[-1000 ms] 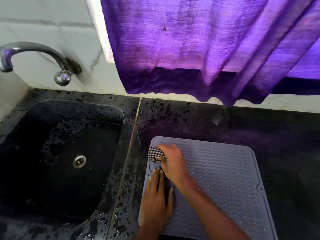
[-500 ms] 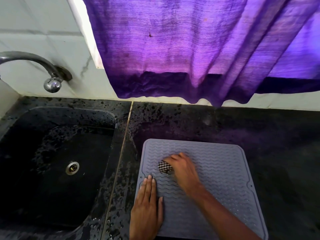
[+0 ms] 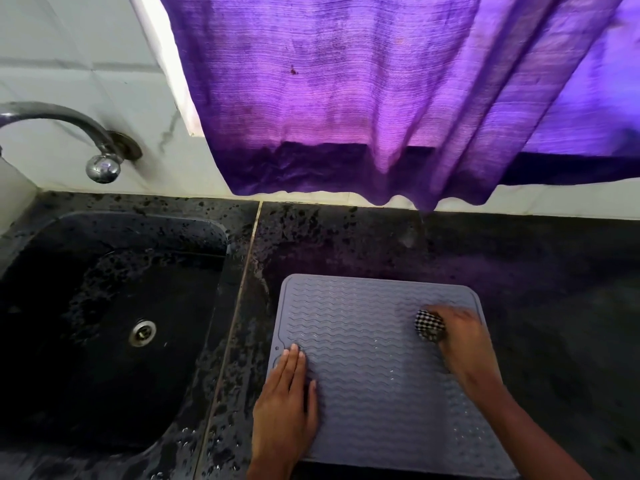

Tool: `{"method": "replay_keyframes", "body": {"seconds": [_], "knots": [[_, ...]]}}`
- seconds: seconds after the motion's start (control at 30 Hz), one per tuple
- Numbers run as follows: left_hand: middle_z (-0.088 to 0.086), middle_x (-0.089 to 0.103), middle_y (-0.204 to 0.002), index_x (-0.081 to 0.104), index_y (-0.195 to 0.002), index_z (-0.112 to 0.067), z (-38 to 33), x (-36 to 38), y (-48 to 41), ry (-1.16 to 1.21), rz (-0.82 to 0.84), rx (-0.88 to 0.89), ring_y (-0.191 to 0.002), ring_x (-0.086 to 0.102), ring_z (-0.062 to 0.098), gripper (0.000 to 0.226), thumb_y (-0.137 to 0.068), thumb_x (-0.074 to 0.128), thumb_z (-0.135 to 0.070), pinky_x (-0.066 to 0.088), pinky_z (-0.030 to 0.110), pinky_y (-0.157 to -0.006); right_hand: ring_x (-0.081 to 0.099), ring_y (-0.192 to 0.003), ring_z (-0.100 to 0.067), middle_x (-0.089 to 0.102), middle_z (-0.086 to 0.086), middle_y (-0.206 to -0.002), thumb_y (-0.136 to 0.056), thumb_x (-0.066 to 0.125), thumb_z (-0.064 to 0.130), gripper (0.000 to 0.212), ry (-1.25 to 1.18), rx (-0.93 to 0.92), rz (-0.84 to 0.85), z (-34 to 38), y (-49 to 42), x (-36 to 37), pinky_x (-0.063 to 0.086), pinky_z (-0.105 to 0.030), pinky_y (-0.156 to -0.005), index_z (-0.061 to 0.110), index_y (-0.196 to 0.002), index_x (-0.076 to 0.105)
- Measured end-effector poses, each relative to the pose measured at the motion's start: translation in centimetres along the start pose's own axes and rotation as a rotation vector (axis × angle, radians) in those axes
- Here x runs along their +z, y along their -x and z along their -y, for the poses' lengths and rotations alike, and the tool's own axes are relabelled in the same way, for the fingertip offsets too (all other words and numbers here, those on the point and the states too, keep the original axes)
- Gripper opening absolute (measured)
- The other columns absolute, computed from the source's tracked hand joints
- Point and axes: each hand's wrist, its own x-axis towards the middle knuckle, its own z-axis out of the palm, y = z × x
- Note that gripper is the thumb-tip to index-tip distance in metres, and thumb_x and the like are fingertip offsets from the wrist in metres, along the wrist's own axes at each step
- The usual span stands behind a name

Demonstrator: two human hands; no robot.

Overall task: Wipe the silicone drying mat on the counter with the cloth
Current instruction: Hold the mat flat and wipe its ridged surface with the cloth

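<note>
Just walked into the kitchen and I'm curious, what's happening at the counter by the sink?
A person is wiping a grey silicone drying mat on the dark counter, right of the sink. The right hand grips a bunched checkered cloth pressed on the mat near its far right corner. The left hand lies flat on the mat's near left part, holding it steady. Small droplets show on the mat's nearer area.

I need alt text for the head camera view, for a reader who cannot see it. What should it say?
On a grey mat on a dark wet counter, the right hand presses a balled checked cloth near the far right corner, while the left hand lies flat on the near left edge. A black sink and tap are to the left; a purple curtain hangs behind.
</note>
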Motion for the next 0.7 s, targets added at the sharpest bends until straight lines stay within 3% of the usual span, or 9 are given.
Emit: {"method": "replay_keyframes", "body": {"seconds": [0.1, 0.2, 0.27, 0.37, 0.5, 0.6, 0.7], "knots": [[0.014, 0.071, -0.124, 0.07, -0.123, 0.0, 1.3, -0.5, -3.7, 0.053, -0.079, 0.061, -0.109, 0.071, 0.03, 0.045, -0.088, 0.044, -0.01, 0.047, 0.036, -0.103, 0.061, -0.096, -0.029, 0.069, -0.003, -0.102, -0.046, 0.071, -0.011, 0.065, -0.125, -0.07, 0.031, 3.2, -0.2, 1.0, 0.049, -0.04, -0.086, 0.018, -0.104, 0.066], [0.013, 0.064, -0.137, 0.064, -0.133, 0.0, 2.6, -0.6, -8.9, 0.151, -0.01, 0.082, -0.125, 0.061, 0.025, 0.054, -0.087, 0.036, -0.005, 0.048, 0.038, -0.107, 0.062, -0.094, -0.027, 0.07, -0.001, -0.102, -0.041, 0.077, -0.003, 0.066, -0.12, -0.244, 0.045, 8.9, -0.6, 2.7, 0.049, -0.039, -0.085, 0.017, -0.103, 0.069], [0.013, 0.06, -0.143, 0.061, -0.137, -0.001, 3.2, -0.3, -11.8, 0.213, 0.099, 0.056, -0.131, 0.057, 0.025, 0.057, -0.085, 0.037, -0.008, 0.046, 0.037, -0.11, 0.059, -0.091, -0.025, 0.069, 0.002, -0.098, -0.054, 0.076, 0.002, 0.052, -0.081, -0.31, 0.045, 13.1, -1.1, 4.1, 0.05, -0.038, -0.081, 0.021, -0.103, 0.07], [0.011, 0.06, -0.143, 0.062, -0.137, -0.004, 3.9, 0.7, -14.2, 0.22, 0.254, 0.028, -0.13, 0.059, 0.03, 0.056, -0.081, 0.051, -0.005, 0.052, 0.046, -0.104, 0.053, -0.101, -0.024, 0.066, 0.006, -0.102, -0.077, 0.061, 0.012, 0.034, 0.001, -0.322, 0.09, 16.4, -1.6, 6.2, 0.044, -0.04, -0.085, 0.027, -0.106, 0.067], [0.005, 0.062, -0.141, 0.064, -0.136, -0.008, 4.6, 1.8, -13.7, 0.176, 0.251, 0.047, -0.113, 0.07, 0.031, 0.059, -0.078, 0.056, -0.005, 0.062, 0.05, -0.08, 0.053, -0.105, -0.024, 0.066, 0.007, -0.107, -0.078, 0.052, 0.016, 0.035, 0.016, -0.303, 0.105, 13.7, -1.4, 6.1, 0.046, -0.041, -0.084, 0.028, -0.107, 0.067], [0.002, 0.06, -0.145, 0.061, -0.14, -0.013, 4.2, 2.0, -13.3, 0.152, 0.218, 0.012, -0.108, 0.071, 0.029, 0.063, -0.08, 0.063, 0.005, 0.062, 0.044, -0.077, 0.055, -0.1, -0.02, 0.067, 0.011, -0.104, -0.064, 0.075, 0.008, 0.048, 0.072, -0.238, 0.117, 9.4, -1.1, 4.3, 0.045, -0.038, -0.079, 0.031, -0.106, 0.069], [0.002, 0.063, -0.141, 0.064, -0.137, -0.012, 3.9, 1.8, -13.3, 0.13, 0.178, 0.024, -0.103, 0.073, 0.027, 0.068, -0.072, 0.072, 0.009, 0.062, 0.041, -0.068, 0.057, -0.097, -0.02, 0.068, 0.011, -0.101, -0.055, 0.081, 0.006, 0.055, 0.136, -0.152, 0.127, 4.3, -0.7, 1.8, 0.048, -0.038, -0.076, 0.03, -0.103, 0.07]]}}
